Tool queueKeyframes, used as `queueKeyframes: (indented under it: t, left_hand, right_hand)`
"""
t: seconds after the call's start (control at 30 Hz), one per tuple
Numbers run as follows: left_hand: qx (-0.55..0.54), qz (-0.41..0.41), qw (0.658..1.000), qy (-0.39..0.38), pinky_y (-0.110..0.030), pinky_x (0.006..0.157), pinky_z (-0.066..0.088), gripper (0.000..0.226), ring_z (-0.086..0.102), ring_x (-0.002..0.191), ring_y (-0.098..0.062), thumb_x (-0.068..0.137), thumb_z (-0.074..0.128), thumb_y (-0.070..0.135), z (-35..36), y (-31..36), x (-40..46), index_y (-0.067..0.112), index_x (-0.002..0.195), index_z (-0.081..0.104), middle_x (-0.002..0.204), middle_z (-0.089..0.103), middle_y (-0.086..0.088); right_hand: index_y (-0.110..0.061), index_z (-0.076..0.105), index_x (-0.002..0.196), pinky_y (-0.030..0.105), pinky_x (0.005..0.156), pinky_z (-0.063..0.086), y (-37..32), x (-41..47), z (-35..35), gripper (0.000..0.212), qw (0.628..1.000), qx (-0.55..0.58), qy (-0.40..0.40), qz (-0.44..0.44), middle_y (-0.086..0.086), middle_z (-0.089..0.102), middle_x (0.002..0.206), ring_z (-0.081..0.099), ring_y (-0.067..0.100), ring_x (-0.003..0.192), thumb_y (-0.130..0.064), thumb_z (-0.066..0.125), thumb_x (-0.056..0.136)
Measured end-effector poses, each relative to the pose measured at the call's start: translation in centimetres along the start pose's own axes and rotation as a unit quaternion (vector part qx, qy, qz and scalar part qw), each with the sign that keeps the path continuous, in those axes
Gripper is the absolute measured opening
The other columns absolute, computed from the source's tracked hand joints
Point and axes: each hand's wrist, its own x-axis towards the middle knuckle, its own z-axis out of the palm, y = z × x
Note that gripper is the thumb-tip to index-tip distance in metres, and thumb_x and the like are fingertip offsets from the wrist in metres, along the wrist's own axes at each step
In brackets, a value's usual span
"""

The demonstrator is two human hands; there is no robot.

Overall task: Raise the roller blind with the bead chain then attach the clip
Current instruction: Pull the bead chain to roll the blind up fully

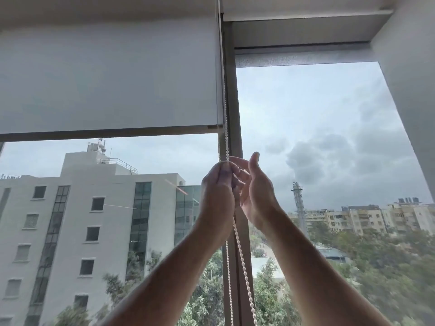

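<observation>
A pale grey roller blind (pixel 110 76) covers the upper part of the left window pane, its bottom bar at about mid-height. A white bead chain (pixel 224 95) hangs down along the blind's right edge in front of the window post. My left hand (pixel 217 191) is closed around the chain at about head height. Two strands of chain (pixel 240 250) fall below that hand. My right hand (pixel 255 191) is right beside it with fingers spread and curled toward the chain, palm facing left. No clip is in sight.
A grey vertical window post (pixel 231 102) divides the panes. The right pane's blind (pixel 303 56) is rolled almost fully up. A white wall (pixel 414 78) borders the right side. Buildings and trees lie outside the glass.
</observation>
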Motion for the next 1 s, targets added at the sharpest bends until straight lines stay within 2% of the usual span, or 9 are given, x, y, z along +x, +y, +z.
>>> queueKeyframes:
  t: [0.13, 0.27, 0.33, 0.43, 0.5, 0.57, 0.67, 0.83, 1.0]
  left_hand:
    - [0.036, 0.011, 0.999, 0.001, -0.019, 0.038, 0.021, 0.035, 0.027, 0.040, -0.004, 0.106, 0.037, 0.017, -1.0, -2.3, -2.2, 0.014, 0.077, 0.057, 0.051, 0.038, 0.007]
    - [0.035, -0.002, 0.999, 0.012, -0.017, 0.039, 0.024, 0.042, 0.030, 0.042, -0.002, 0.104, 0.040, 0.014, -1.7, -4.4, -4.0, 0.025, 0.070, 0.062, 0.051, 0.042, 0.013]
    - [0.036, -0.007, 0.999, 0.013, -0.018, 0.039, 0.024, 0.042, 0.031, 0.043, -0.003, 0.104, 0.040, 0.014, -2.2, -4.9, -3.9, 0.025, 0.071, 0.063, 0.051, 0.042, 0.012]
    - [0.062, 0.004, 0.998, -0.017, -0.019, 0.040, 0.027, 0.040, 0.033, 0.043, -0.004, 0.104, 0.040, 0.014, -3.2, -5.0, -3.0, 0.024, 0.075, 0.065, 0.049, 0.042, 0.012]
    - [0.075, 0.004, 0.995, -0.060, -0.021, 0.043, 0.034, 0.042, 0.040, 0.044, -0.009, 0.103, 0.041, 0.021, -4.0, -4.7, -1.9, 0.026, 0.072, 0.069, 0.048, 0.049, 0.009]
    - [0.124, -0.010, 0.989, -0.083, -0.028, 0.058, 0.048, 0.044, 0.059, 0.056, -0.014, 0.095, 0.040, 0.030, -4.8, -4.0, -0.6, 0.029, 0.068, 0.074, 0.056, 0.067, 0.005]
    - [0.138, -0.056, 0.988, -0.031, -0.041, 0.079, 0.053, 0.049, 0.069, 0.082, -0.022, 0.102, 0.033, 0.028, -6.0, -3.0, 2.0, 0.023, 0.074, 0.073, 0.070, 0.076, 0.008]
    - [0.185, -0.040, 0.982, 0.026, -0.028, 0.066, 0.051, 0.041, 0.070, 0.086, -0.010, 0.102, 0.035, 0.049, -6.4, -0.3, 5.5, 0.023, 0.101, 0.066, 0.088, 0.074, 0.006]
    - [0.217, 0.007, 0.974, 0.060, -0.039, 0.079, 0.056, 0.035, 0.066, 0.093, -0.023, 0.104, 0.038, 0.041, -4.0, 3.4, 8.8, 0.013, 0.115, 0.055, 0.094, 0.066, -0.001]
  right_hand:
    - [-0.009, 0.067, 0.105, 0.029, 0.052, 0.051, -4.5, 3.3, 2.8, 0.049, 1.000, -0.006, 0.003, -0.003, 0.004, 0.067, 0.072, 0.061, 0.013, 0.054, -0.048, 0.037, 0.102]
    - [-0.010, 0.067, 0.088, 0.015, 0.032, 0.022, -6.4, 5.1, 6.3, 0.042, 0.998, -0.021, 0.065, 0.005, -0.007, 0.038, 0.046, 0.028, 0.005, 0.029, -0.035, 0.037, 0.105]
    - [-0.015, 0.065, 0.073, 0.017, 0.033, 0.020, -5.8, 5.2, 7.0, 0.043, 0.992, -0.051, 0.111, -0.023, -0.008, 0.033, 0.041, 0.025, 0.007, 0.028, -0.027, 0.037, 0.104]
    - [-0.021, 0.060, 0.062, 0.023, 0.043, 0.026, -5.2, 5.2, 7.0, 0.044, 0.979, -0.098, 0.135, -0.116, -0.006, 0.051, 0.053, 0.035, 0.010, 0.041, -0.009, 0.036, 0.097]
    - [-0.022, 0.059, 0.060, 0.028, 0.049, 0.029, -5.5, 5.2, 7.2, 0.045, 0.969, -0.117, 0.141, -0.165, -0.001, 0.062, 0.070, 0.038, 0.013, 0.048, -0.013, 0.037, 0.099]
    - [-0.024, 0.059, 0.058, 0.031, 0.051, 0.032, -5.5, 4.8, 7.6, 0.048, 0.959, -0.142, 0.148, -0.198, -0.002, 0.064, 0.067, 0.040, 0.018, 0.047, -0.022, 0.040, 0.101]
    - [-0.027, 0.059, 0.058, 0.025, 0.045, 0.034, -4.1, 3.3, 7.7, 0.049, 0.945, -0.196, 0.148, -0.217, -0.015, 0.047, 0.035, 0.041, 0.013, 0.039, -0.023, 0.040, 0.103]
    - [-0.021, 0.063, 0.068, 0.008, 0.046, 0.038, 0.5, -0.4, 6.5, 0.042, 0.938, -0.232, 0.121, -0.230, -0.019, 0.057, 0.050, 0.058, -0.006, 0.050, -0.021, 0.041, 0.103]
    - [-0.020, 0.062, 0.072, 0.014, 0.043, 0.021, 5.9, -3.9, 5.7, 0.038, 0.927, -0.279, 0.100, -0.230, -0.022, 0.051, 0.047, 0.041, 0.006, 0.039, -0.022, 0.042, 0.104]
